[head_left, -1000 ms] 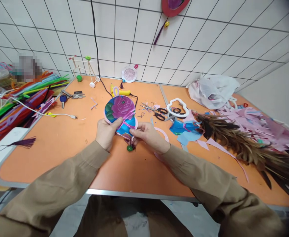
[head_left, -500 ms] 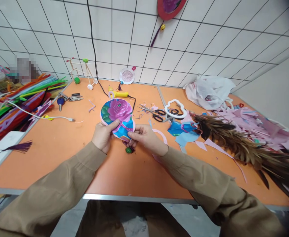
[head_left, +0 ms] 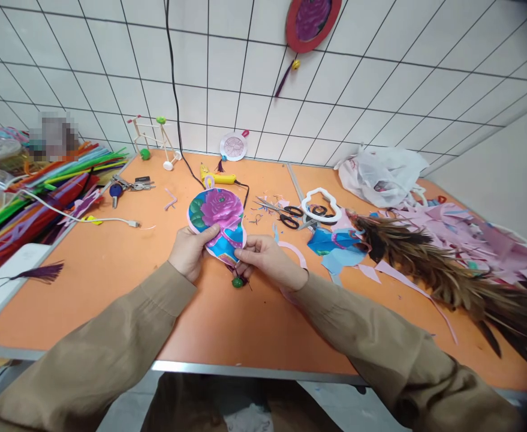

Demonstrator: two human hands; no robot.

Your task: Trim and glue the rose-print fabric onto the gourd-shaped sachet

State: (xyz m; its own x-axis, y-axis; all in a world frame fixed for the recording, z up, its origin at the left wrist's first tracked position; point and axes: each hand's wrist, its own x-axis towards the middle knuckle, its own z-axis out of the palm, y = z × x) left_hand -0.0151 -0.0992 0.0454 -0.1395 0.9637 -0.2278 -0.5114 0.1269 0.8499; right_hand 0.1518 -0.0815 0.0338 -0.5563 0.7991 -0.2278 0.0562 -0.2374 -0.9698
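Between my hands is a flower-print ornament [head_left: 222,209], blue with a large purple bloom, a pale pink edge and a small loop on top. My left hand [head_left: 190,251] pinches its left side, thumb on the front. My right hand [head_left: 270,259] is closed on its lower right edge with thumb and fingers. A green bead [head_left: 237,282] with dark threads hangs at the bottom, just under my right fingertips. The fingers behind the ornament are partly hidden. Beyond it on the table lies a yellow glue gun [head_left: 218,177].
Scissors [head_left: 285,211] and a white cloud-shaped frame [head_left: 306,204] lie right of centre. Farther right are blue fabric scraps [head_left: 321,241], brown feathers [head_left: 407,249], pink scraps [head_left: 465,234] and a plastic bag [head_left: 382,174]. Keys [head_left: 132,185], a white cable [head_left: 78,219] and pipe cleaners [head_left: 60,186] are left.
The view has tilted slightly upward, so the scene sits a little lower. At the ornament's bottom edge my right thumb has shifted slightly, and more of the lower print shows.
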